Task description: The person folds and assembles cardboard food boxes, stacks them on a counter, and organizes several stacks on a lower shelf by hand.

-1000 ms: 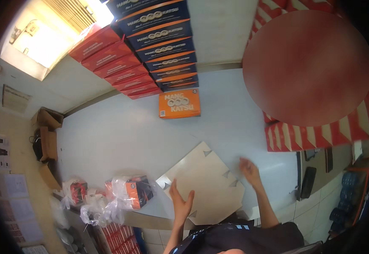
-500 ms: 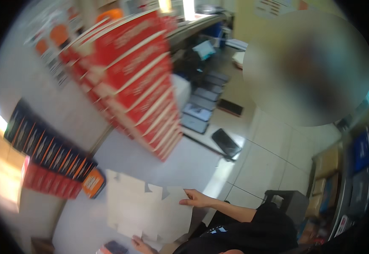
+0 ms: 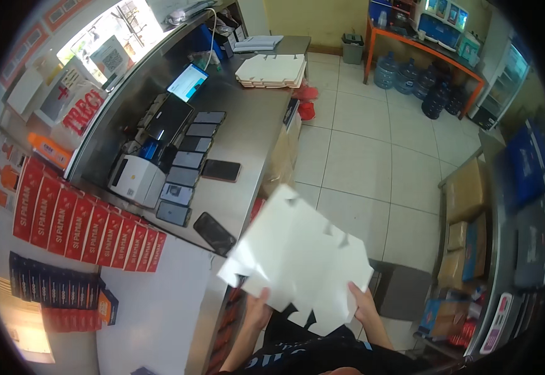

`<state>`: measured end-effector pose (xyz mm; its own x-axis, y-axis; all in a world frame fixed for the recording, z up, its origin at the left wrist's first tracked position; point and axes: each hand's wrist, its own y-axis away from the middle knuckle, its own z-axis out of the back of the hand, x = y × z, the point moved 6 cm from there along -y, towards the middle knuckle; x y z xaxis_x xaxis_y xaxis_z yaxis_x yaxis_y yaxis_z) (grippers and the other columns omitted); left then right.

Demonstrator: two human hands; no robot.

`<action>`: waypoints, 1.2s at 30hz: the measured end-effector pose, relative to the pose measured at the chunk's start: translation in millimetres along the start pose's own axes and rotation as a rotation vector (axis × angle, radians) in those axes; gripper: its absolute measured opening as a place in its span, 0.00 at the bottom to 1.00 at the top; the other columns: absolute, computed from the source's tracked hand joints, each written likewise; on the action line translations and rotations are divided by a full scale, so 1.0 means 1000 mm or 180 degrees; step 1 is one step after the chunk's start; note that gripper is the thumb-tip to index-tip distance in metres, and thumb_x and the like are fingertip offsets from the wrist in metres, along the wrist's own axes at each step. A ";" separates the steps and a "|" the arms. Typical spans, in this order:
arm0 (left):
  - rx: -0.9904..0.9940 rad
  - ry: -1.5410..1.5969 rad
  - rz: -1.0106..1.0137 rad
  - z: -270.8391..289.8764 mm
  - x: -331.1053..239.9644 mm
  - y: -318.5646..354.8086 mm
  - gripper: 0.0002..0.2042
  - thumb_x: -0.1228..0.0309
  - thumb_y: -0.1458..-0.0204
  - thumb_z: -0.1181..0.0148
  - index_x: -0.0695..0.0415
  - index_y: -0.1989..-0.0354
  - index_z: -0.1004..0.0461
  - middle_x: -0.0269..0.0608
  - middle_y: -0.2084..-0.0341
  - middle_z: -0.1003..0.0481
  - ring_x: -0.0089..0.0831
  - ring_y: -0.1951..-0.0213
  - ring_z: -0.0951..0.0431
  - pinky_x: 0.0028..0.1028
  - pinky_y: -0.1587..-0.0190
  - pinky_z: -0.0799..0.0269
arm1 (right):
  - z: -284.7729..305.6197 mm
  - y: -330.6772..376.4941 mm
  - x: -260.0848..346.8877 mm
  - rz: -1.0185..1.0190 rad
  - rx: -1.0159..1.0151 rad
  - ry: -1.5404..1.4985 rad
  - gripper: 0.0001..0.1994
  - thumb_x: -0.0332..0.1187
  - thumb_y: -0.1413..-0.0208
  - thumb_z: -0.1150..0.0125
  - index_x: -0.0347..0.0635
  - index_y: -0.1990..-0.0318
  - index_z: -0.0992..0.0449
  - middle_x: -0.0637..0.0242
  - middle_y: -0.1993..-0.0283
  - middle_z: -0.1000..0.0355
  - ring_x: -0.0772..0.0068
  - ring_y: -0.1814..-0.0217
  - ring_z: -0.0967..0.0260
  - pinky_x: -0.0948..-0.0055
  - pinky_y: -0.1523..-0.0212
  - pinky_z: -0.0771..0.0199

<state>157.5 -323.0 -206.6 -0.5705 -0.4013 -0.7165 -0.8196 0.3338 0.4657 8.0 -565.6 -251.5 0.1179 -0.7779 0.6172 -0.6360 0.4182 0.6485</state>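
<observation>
A flat white cardboard box blank (image 3: 303,250) with notched, slotted edges is held out in front of my body, tilted, beyond the white tabletop's right edge. My left hand (image 3: 258,307) grips its near left edge, with the thumb on top. On the near right edge my right hand (image 3: 363,303) is closed, its thumb also on the upper face. The other fingers of both hands are largely hidden beneath the sheet. A stack of similar blanks (image 3: 272,70) lies on the far end of the metal counter.
Left of me is a white tabletop (image 3: 153,312), with red folded boxes (image 3: 85,219) and dark boxes (image 3: 53,279) beside it. Several phones (image 3: 188,159) and a white printer (image 3: 136,180) occupy the counter (image 3: 238,140). A grey stool (image 3: 403,290) and a shelf of cartons (image 3: 466,190) are right.
My view has swung toward the counter and floor. The box blank has moved from over the white tabletop to in front of me, held by both hands.
</observation>
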 end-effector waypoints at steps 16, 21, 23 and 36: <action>0.0347 -0.2262 0.0389 -0.203 0.093 -0.341 0.29 0.67 0.45 0.44 0.57 0.37 0.50 0.57 0.50 0.34 0.38 0.52 0.29 0.32 0.50 0.32 | -0.021 -0.479 0.289 0.1493 -0.1161 0.0738 0.26 0.30 0.44 0.42 0.29 0.41 0.42 0.56 0.45 0.34 0.65 0.47 0.35 0.68 0.46 0.35; -0.0186 -0.2452 0.0430 -0.227 0.073 -0.374 0.29 0.68 0.46 0.44 0.58 0.38 0.49 0.57 0.51 0.33 0.41 0.51 0.28 0.34 0.50 0.31 | -0.147 -0.671 0.292 0.1640 -0.0356 0.0695 0.23 0.32 0.45 0.41 0.29 0.44 0.37 0.55 0.48 0.32 0.65 0.49 0.34 0.71 0.49 0.34; -0.0892 -0.2586 0.0678 -0.216 0.077 -0.377 0.29 0.69 0.46 0.44 0.58 0.38 0.48 0.56 0.51 0.32 0.41 0.51 0.28 0.33 0.51 0.30 | -0.202 -0.737 0.280 0.1669 0.0138 0.0769 0.24 0.32 0.45 0.41 0.29 0.44 0.39 0.55 0.47 0.33 0.65 0.48 0.34 0.71 0.49 0.34; -0.3017 -0.1582 0.1235 -0.312 0.164 -0.462 0.29 0.73 0.49 0.41 0.53 0.38 0.46 0.50 0.55 0.29 0.36 0.57 0.25 0.33 0.55 0.29 | -0.321 -0.815 0.271 0.0147 0.0024 0.1947 0.37 0.38 0.46 0.40 0.42 0.35 0.56 0.55 0.45 0.43 0.59 0.43 0.44 0.63 0.40 0.45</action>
<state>426.6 -808.7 -377.4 -0.8835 0.0415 -0.4666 -0.4221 -0.5024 0.7546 803.0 -967.3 -469.7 0.5051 -0.3478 0.7898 -0.6560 0.4399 0.6133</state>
